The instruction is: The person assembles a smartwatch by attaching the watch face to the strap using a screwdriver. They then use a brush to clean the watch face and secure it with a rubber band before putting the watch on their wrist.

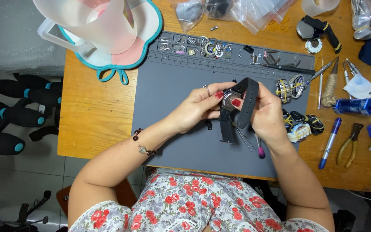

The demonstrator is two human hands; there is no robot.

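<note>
Both my hands meet over the grey rubber work mat (172, 86), holding one thing between them: a wristwatch with a round metal case and black strap (232, 107).

My left hand (194, 107) closes on the watch from the left, thumb laid along the case edge, red nail showing, a ring on one finger. A beaded bracelet (142, 144) sits on that wrist.

My right hand (267, 116) wraps it from the right, thumb pressed flat on the case, fingers curled behind the strap. The watch sits square between the two thumbs, lifted clear of the mat. One strap half arches up over my right fingers; the other hangs down toward me, its end near the mat.

Under the right hand, on the mat: thin metal tools (245, 139) and a small pink-tipped brush (260, 150).

Just right of that hand, at the mat's edge: a cluster of watches with yellow-and-black straps (301, 124). Further right on the wooden table (95, 111): a blue pen (329, 144) and yellow-handled pliers (348, 146).

Beyond the hands, the mat's top row of small compartments (202, 45) holds tiny metal parts. Past that, clear plastic bags (237, 10), and at far left a translucent plastic jug (95, 21) on a teal-edged pad (121, 60).
</note>
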